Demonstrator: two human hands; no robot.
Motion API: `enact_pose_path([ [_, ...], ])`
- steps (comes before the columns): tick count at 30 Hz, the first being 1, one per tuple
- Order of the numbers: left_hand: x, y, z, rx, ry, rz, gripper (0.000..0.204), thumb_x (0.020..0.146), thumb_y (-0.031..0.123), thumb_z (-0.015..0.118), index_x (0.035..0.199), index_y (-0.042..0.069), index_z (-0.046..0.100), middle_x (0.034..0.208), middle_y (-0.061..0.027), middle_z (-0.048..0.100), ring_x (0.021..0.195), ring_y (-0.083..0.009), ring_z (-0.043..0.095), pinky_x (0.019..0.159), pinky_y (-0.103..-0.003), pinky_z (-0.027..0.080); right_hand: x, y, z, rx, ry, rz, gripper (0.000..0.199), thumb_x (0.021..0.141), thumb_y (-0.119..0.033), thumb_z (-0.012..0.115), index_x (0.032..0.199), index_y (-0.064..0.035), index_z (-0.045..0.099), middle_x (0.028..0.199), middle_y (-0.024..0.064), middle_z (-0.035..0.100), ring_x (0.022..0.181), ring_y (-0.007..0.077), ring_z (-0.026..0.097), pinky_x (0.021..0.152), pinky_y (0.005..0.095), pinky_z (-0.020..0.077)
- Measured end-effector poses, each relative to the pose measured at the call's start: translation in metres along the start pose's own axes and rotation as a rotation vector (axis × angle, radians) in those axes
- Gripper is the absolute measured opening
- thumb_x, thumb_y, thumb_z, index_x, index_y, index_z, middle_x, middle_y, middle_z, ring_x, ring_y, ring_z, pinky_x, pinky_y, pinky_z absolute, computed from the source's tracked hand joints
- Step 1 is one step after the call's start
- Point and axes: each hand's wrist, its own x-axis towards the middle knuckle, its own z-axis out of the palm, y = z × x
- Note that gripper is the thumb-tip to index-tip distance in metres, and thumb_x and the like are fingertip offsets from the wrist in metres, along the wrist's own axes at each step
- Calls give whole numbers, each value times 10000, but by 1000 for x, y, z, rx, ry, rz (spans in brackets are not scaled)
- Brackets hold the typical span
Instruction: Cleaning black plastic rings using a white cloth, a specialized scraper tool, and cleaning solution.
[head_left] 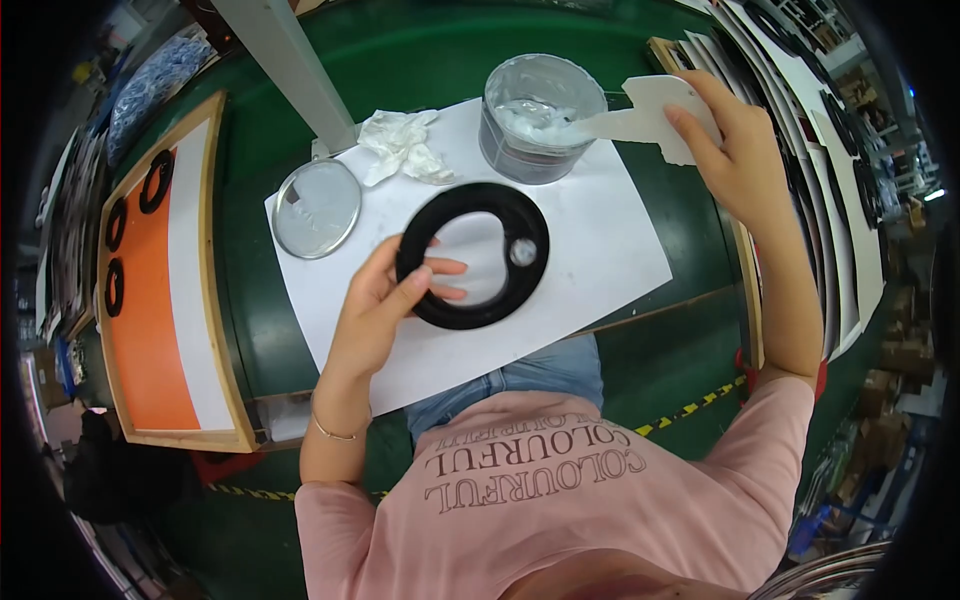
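My left hand (385, 295) grips a black ring-shaped part (424, 222) by its lower left rim, thumb on top and fingers showing through the opening. A small round clear spot (523, 252) sits on the ring's right side. At the upper right, my right hand (735, 140) is closed on a flat white scraper (655, 118). The scraper's narrow end reaches to the rim of a clear tub (530, 165), which holds a whitish, translucent paste (540, 122). Whether the tip touches the paste I cannot tell.
A white sheet (600, 250) lies under the tub on the green table (420, 60). On it are a round lid (316, 208) and crumpled tissue (404, 148). At left stands a wood-framed tray (150, 370) with several black rings. Stacked boards (800, 150) line the right; a grey post (290, 75) rises behind.
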Motion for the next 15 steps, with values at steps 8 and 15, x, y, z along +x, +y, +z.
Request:
enact_pose_path([
  [8,6,9,-1,14,188,126,318,876,148,453,1149,-7,404,907,-144,596,781,-217,627,641,-294,534,12,16,13,449,15,265,378,799,-191,568,1105,22,502,856,104,608,692,126,595,605,228,465],
  [15,16,31,-4,-72,199,143,337,870,153,443,1145,-39,417,859,-145,598,732,-226,633,592,-293,544,-8,28,21,839,206,392,335,832,-156,543,1112,14,472,900,98,583,823,129,567,713,241,458],
])
